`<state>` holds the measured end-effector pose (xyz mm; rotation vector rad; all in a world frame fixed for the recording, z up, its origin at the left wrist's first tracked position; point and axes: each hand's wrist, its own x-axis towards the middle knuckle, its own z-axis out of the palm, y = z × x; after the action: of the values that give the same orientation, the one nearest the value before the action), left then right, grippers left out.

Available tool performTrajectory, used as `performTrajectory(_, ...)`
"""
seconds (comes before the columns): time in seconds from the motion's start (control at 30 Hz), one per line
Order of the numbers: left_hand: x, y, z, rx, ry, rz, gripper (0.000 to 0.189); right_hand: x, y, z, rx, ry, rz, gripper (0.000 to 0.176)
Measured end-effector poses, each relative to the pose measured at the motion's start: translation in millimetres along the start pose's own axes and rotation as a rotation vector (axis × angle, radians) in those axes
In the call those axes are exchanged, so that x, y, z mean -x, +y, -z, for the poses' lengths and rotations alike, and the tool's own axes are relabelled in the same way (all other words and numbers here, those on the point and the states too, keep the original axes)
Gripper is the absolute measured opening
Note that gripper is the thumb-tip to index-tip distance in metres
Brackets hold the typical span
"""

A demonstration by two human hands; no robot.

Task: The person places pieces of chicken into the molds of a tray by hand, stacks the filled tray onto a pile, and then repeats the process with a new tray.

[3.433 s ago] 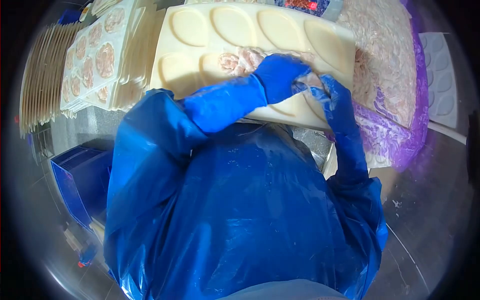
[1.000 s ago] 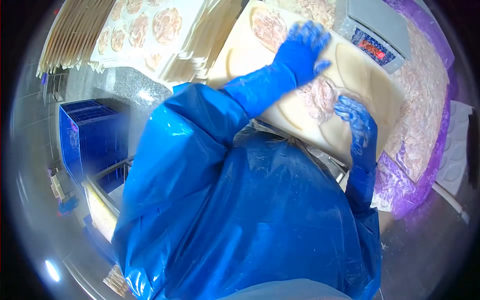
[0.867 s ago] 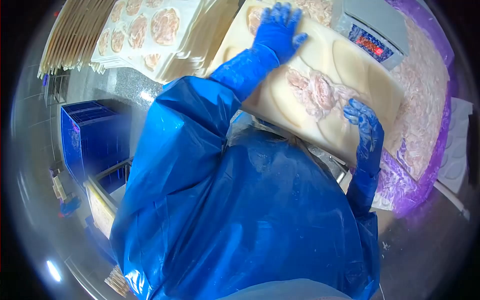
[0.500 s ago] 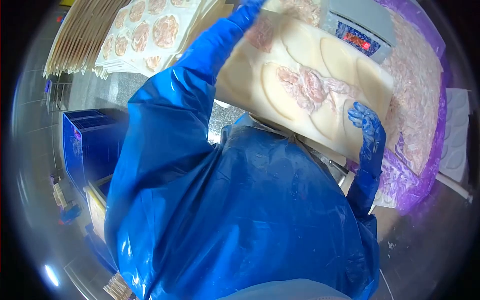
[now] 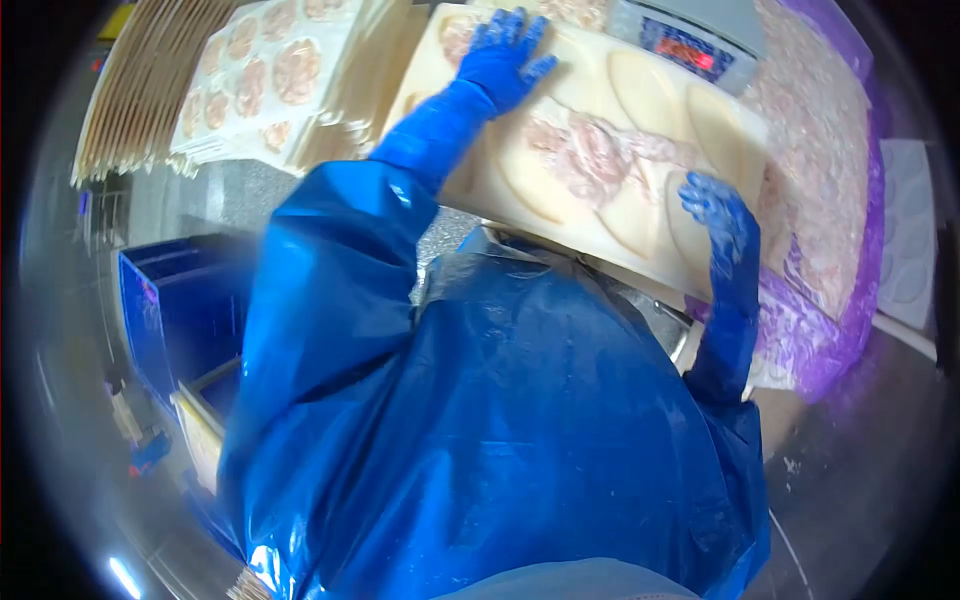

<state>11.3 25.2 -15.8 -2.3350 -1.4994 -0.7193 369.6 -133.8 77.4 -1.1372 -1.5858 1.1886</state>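
Note:
My left hand (image 5: 505,62), in a blue glove, is spread flat over the upper left of a cream moulding board (image 5: 610,245) with oval hollows. Pale raw meat (image 5: 458,38) shows beside its fingers, and what lies under the palm is hidden. My right hand (image 5: 718,205), gloved and smeared with meat residue, hovers near the board's right side with its fingers loosely bent and nothing in them. Between the hands, a loose heap of raw meat pieces (image 5: 590,155) lies across the middle of the board.
A scale (image 5: 690,40) with a red display stands behind the board. To the right is a large mass of raw meat (image 5: 825,170) in purple film (image 5: 870,250). Stacked sheets with meat ovals (image 5: 255,85) are at upper left, blue crates (image 5: 180,310) below.
My left hand has come back from the top edge and now lies spread over the board. My right hand stays loosely bent near the right side. The whole view has shifted slightly.

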Motion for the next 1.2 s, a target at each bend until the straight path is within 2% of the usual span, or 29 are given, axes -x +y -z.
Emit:
performTrajectory(0.07,-5,8,0,-0.003,0.048,-0.020,0.055,-17,27,1,0.012,0.092,0.036,0.033)
performTrajectory(0.13,-13,45,48,0.491,0.008,0.105,0.054,-38,33,-3,0.011,0.190,0.076,0.029)
performTrajectory(0.17,-17,79,76,0.685,-0.073,0.113,0.043,-50,18,-10,0.340,0.145,0.200,0.025)
performTrajectory(0.2,-8,98,78,0.610,-0.115,-0.029,0.040,-57,8,-20,0.669,0.089,0.322,0.021)
performTrajectory(0.23,-1,110,74,0.530,-0.151,-0.172,0.036,-58,5,-32,0.738,0.101,0.310,0.019)
performTrajectory(0.27,3,115,64,0.424,-0.095,-0.197,0.028,-60,14,-30,0.711,0.107,0.320,0.018)
performTrajectory(0.3,0,111,64,0.428,-0.093,-0.203,0.028,-61,24,-27,0.685,0.112,0.334,0.017)
performTrajectory(0.33,-3,102,66,0.414,-0.182,-0.125,0.026,-56,28,-19,0.688,0.119,0.329,0.017)
performTrajectory(0.4,-7,92,72,0.354,-0.312,0.007,0.022,-46,34,-1,0.566,0.088,0.084,0.014)
performTrajectory(0.43,-11,99,74,0.363,-0.311,0.009,0.022,-44,35,2,0.574,0.086,0.079,0.014)
performTrajectory(0.5,-20,123,80,0.567,-0.063,-0.125,0.022,-40,37,6,0.473,0.127,0.081,0.011)
performTrajectory(0.53,-20,138,75,0.590,-0.051,-0.160,0.027,-40,36,3,0.476,0.128,0.074,0.011)
performTrajectory(0.57,-21,145,64,0.457,-0.264,-0.178,0.031,-44,34,-4,0.444,0.145,0.155,0.012)
performTrajectory(0.6,-27,152,64,0.422,-0.336,-0.151,0.030,-46,33,-8,0.411,0.160,0.238,0.014)
performTrajectory(0.63,-33,157,65,0.386,-0.406,-0.126,0.030,-48,34,-10,0.411,0.161,0.238,0.014)
performTrajectory(0.67,-35,154,62,0.386,-0.409,-0.133,0.030,-49,36,-11,0.573,0.150,0.332,0.015)
performTrajectory(0.7,-34,148,57,0.520,-0.428,-0.156,0.030,-47,37,-11,0.735,0.134,0.421,0.017)
performTrajectory(0.73,-34,142,53,0.653,-0.444,-0.177,0.030,-47,36,-8,0.756,0.107,0.425,0.018)
performTrajectory(0.77,-33,138,47,0.652,-0.446,-0.182,0.030,-47,33,-4,0.756,0.112,0.424,0.018)
performTrajectory(0.83,-37,138,43,1.255,-0.599,0.212,0.037,-45,26,7,0.205,0.032,0.010,0.015)
performTrajectory(0.9,-53,140,42,1.263,-0.658,0.178,0.039,-47,23,24,0.101,-0.008,0.048,0.011)
performTrajectory(0.97,-63,153,56,1.266,-0.464,-0.083,0.023,-47,18,36,-0.282,0.095,0.006,0.010)
performTrajectory(1.0,-79,167,71,1.342,-0.732,0.305,0.027,-59,21,55,-0.276,0.080,-0.014,0.012)
performTrajectory(1.03,-78,179,76,1.349,-0.733,0.299,0.027,-78,35,77,-0.269,0.085,-0.015,0.012)
performTrajectory(1.1,-76,197,81,1.364,-0.601,0.487,0.035,-109,61,112,-0.257,0.209,0.336,0.012)
performTrajectory(1.13,-62,200,54,2.129,-0.599,0.808,0.042,-107,49,116,-0.257,0.215,0.336,0.012)
performTrajectory(1.17,-44,188,19,2.663,-0.776,0.488,0.044,-104,24,118,-0.167,0.319,0.296,0.020)
performTrajectory(1.2,-48,196,42,2.259,-0.752,0.701,0.043,-103,9,120,-0.076,0.420,0.256,0.030)
